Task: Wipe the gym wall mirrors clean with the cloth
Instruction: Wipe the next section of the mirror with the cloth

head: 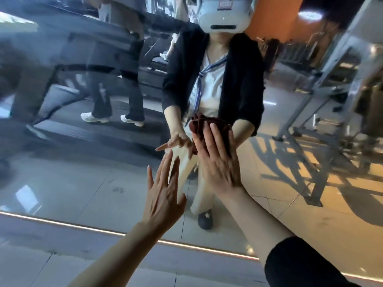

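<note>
Head camera view, looking forward and down at a large wall mirror (87,179) that fills most of the frame.

The person's right hand (217,160) reaches forward with its fingers straight and close together, the palm pressing a bunched dark red cloth (207,123) flat against the glass. The cloth sticks out past the fingertips, above and just left of them, and part of it is hidden under the palm. A dark sleeve (300,266) covers the right forearm near the lower edge of the frame.

The left hand (163,195) is lower than the right hand and to its left, a short way apart from it. Its fingers are straight and slightly spread and it holds nothing. Whether its fingertips touch the glass cannot be told; they come very close to their own reflection.

Directly beyond both hands, the mirror shows the person's reflection: a dark jacket over a white top, light trousers, and a white headset (224,15) on the head. To the left of the hands, the reflection shows a treadmill (93,125) with someone's legs and white shoes on it. To the right of the right hand, grey gym machine frames (331,83) are reflected over a pale tiled floor. Below the hands, a thin lit strip (83,226) runs along the mirror's bottom edge, with floor tiles (41,262) beneath it.
</note>
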Available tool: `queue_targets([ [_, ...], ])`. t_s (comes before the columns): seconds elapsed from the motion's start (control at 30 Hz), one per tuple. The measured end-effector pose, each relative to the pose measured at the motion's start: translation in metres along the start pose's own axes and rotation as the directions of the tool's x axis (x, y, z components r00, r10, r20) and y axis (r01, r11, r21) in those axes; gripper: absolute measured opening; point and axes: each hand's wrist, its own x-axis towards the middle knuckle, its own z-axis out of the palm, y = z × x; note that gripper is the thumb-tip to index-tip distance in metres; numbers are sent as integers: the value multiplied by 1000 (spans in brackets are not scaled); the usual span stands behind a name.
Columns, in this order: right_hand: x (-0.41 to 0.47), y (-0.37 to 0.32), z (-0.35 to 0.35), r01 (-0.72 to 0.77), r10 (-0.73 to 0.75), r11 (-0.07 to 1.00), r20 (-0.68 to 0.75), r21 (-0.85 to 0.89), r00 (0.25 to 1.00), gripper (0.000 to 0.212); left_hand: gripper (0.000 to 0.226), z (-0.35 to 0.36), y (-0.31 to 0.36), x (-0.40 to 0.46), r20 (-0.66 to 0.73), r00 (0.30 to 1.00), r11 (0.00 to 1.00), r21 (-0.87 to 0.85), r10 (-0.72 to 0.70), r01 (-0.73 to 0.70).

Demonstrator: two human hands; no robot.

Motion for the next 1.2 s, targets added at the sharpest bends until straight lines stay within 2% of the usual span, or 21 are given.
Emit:
queue_targets([
  [0.17,-78,26,5,138,-117,986,198,-96,973,70,102,23,23,0,112,992,996,60,65,-72],
  [0.27,-110,63,-6,141,-113,981,203,-130,973,66,97,33,40,4,158,982,992,59,100,-111],
  [0.3,-108,78,-12,98,-77,987,164,-125,983,66,93,35,48,7,159,981,991,55,110,-120],
  [0.37,-90,111,-25,-78,81,992,25,-98,996,63,82,38,64,15,148,981,990,47,125,-133],
  [0.43,-66,142,-41,-280,270,957,-108,-82,957,56,76,41,81,23,108,985,990,20,138,-141],
  [0.47,-59,153,-47,-342,330,937,-147,-70,933,53,75,44,89,27,89,986,990,9,139,-141],
  [0.53,-62,163,-49,-363,350,930,-173,-49,920,51,74,52,102,30,68,989,991,9,131,-132],
  [0.63,-111,155,-34,-210,202,972,-84,-104,976,66,77,64,113,28,82,992,995,27,95,-97],
  [0.73,-173,152,-22,62,-42,990,159,-125,986,95,80,72,122,22,117,992,997,46,55,-61],
  [0.8,-172,159,-25,125,-105,986,161,-114,981,94,88,76,121,18,134,990,996,65,46,-55],
  [0.87,-140,165,-29,-42,41,996,-24,-72,999,73,98,77,119,16,135,990,996,77,42,-53],
  [0.93,-97,168,-36,-301,300,953,-195,27,934,55,105,75,116,16,136,990,994,103,17,-32],
  [1.0,-72,162,-36,-435,443,896,-266,92,856,49,108,70,111,15,136,991,991,130,-8,-10],
  [1.07,-69,147,-29,-431,438,898,-263,87,860,49,106,63,100,14,132,991,989,150,-13,-7],
  [1.2,-88,95,-3,-277,286,958,-157,79,945,54,105,47,68,8,159,986,985,171,-52,24],
])
